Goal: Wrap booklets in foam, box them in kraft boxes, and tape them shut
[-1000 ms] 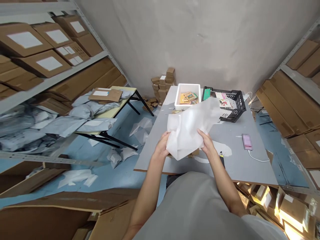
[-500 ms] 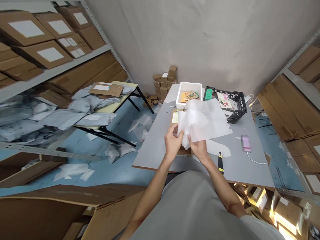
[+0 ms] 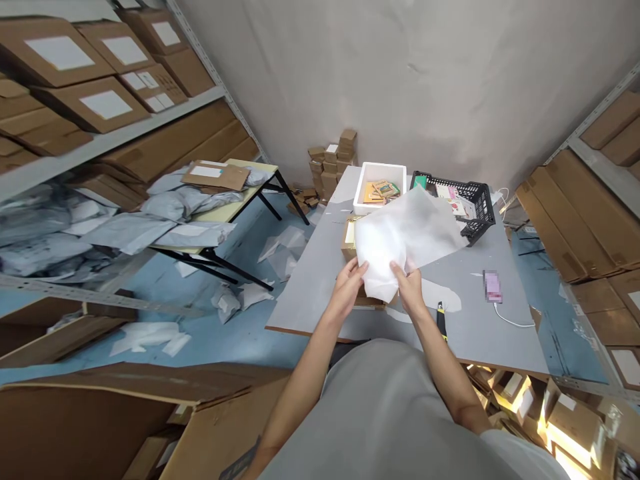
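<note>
Between my two hands is a sheet of thin white foam wrap (image 3: 425,223), gathered into a folded bundle at its near end. Whatever may be inside the bundle is hidden. My left hand (image 3: 346,287) pinches the bundle's left edge between thumb and fingers. At its right edge my right hand (image 3: 409,287) grips the wrap, thumb on top. The loose part of the sheet spreads to the right and covers the near side of a black plastic crate (image 3: 480,207). Below the bundle, a cardboard box (image 3: 349,250) on the grey table (image 3: 310,293) shows only in part.
A white foam box (image 3: 357,190) with small colourful boxes stands at the table's back. A yellow-black utility knife (image 3: 441,320) lies right of my hands, a phone (image 3: 493,287) on a cable farther right. Parcels cover the side table (image 3: 230,208). Shelves of cartons line both sides.
The near end of the wrap has been folded into a smoother, larger bundle. My right hand has shifted slightly right and turned to grip its edge, and the loose sheet has swung.
</note>
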Tool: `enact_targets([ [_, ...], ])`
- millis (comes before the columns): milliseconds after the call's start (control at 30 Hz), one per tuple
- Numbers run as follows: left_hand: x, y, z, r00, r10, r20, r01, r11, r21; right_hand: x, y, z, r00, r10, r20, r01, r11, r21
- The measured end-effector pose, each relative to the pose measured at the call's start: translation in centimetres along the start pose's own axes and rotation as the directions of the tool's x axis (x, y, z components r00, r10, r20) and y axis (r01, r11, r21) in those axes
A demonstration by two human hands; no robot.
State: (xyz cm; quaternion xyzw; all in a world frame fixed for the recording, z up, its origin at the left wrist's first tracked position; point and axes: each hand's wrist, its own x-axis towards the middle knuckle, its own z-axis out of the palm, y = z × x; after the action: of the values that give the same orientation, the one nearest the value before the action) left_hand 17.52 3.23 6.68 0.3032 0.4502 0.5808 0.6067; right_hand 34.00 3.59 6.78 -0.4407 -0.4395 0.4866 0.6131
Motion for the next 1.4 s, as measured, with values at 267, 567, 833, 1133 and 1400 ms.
enact_targets([
  [267, -1.0, 0.3, -2.0, 0.998, -0.055, -0.008, 0.056, 0.998, 0.038, 1.2, 2.3, -2.0, 0.993, 0.085, -0.079, -0.072, 0.987, 0.145],
  [567, 0.4, -2.6, -4.6, 0.989, 0.073, -0.127, -0.029, 0.948, 0.317, 0.2, 2.9, -3.6, 0.972, -0.216, 0.088, 0.233, 0.903, -0.361],
  [833, -1.3, -6.4, -4.4, 0.991, -0.067, -0.118, 0.084, 0.987, 0.138, -4.8, 7.7, -3.8, 0.791, 0.002, 0.611, 0.399, 0.756, -0.520],
  [1133, 0.3, -1.3, -10.0, 0.951, 0.293, -0.096, -0.211, 0.845, 0.492, -1.2, 3.7, -4.1, 0.899, -0.079, 0.431, 0.357, 0.705, -0.613],
  [1400, 2.0, 1.1, -7.9, 0.910, 0.112, 0.399, -0.394, 0.528, 0.752, 0.4, 2.4, -3.0, 0.732, 0.125, 0.670, 0.456, 0.641, -0.617],
])
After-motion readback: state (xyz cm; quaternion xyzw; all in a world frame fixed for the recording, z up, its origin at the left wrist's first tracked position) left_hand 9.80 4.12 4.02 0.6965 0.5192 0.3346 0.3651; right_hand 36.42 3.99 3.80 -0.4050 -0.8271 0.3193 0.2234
